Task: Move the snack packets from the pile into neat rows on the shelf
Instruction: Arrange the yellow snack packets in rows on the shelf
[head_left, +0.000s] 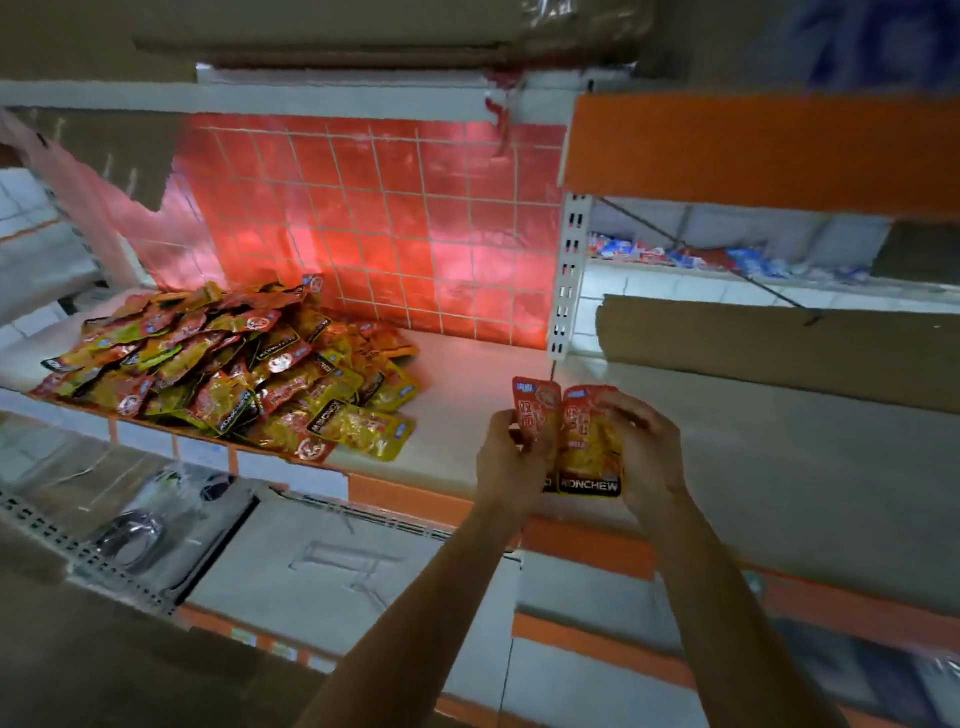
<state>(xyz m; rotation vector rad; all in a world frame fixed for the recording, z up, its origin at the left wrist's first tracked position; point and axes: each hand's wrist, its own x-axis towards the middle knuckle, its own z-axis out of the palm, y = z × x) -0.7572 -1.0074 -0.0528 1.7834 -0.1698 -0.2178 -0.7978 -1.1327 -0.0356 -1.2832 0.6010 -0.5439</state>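
A pile of red and yellow snack packets (228, 374) lies on the left part of the white shelf (467, 384). Over the shelf's front edge, to the right of the pile, I hold two packets side by side. My left hand (511, 457) grips the left packet (537, 410) by its lower half. My right hand (647, 447) grips the right packet (589, 452), whose black bottom band reads KONCHEW. Both packets stand upright, their edges touching.
A red tiled back wall (384, 223) stands behind the shelf. A white slotted upright (569, 275) divides it from the right bay, where a brown cardboard sheet (779, 343) lies. An orange shelf lip (415, 499) runs along the front. Lower shelves sit below.
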